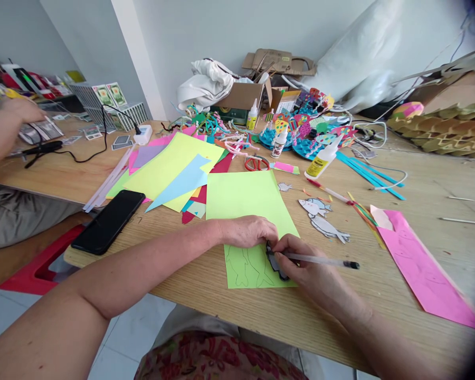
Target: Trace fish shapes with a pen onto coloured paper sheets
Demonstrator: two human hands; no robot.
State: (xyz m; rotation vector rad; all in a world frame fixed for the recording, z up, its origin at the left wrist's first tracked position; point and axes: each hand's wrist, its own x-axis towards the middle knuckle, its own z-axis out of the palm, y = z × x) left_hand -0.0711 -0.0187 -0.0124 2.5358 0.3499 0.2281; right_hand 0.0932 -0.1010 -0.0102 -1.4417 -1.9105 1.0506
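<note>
- Well, the right hand point(306, 258) has its fingers closed around a pen point(324, 260), whose dark end points out to the right; the writing end is too small among the fingertips to make out.
- The left hand point(250, 231) lies on the light green sheet point(241, 195), fingers curled down at the top of a small grey cut-out point(277, 265); I cannot tell whether they pinch it or only press on it.
- That cut-out, dark along its edge, lies on the lower right part of the green sheet, just beside the right hand's fingertips.
- Fish-like outlines point(237, 268) are drawn on the sheet, left of the cut-out.
- To the right, near the sheet, lie fish cut-outs point(329, 229), and farther over a folded pink paper point(415, 258).
- Beyond the sheet stand a glue bottle point(320, 162) with a yellow label and, to its left, red-handled scissors point(256, 163) lying flat.
- On the left, a pale blue piece point(178, 186) rests over a yellow sheet point(162, 170), with a black phone point(108, 221) near them.
- At the far left, another person's hand point(22, 110) is over the table point(182, 279).
</note>
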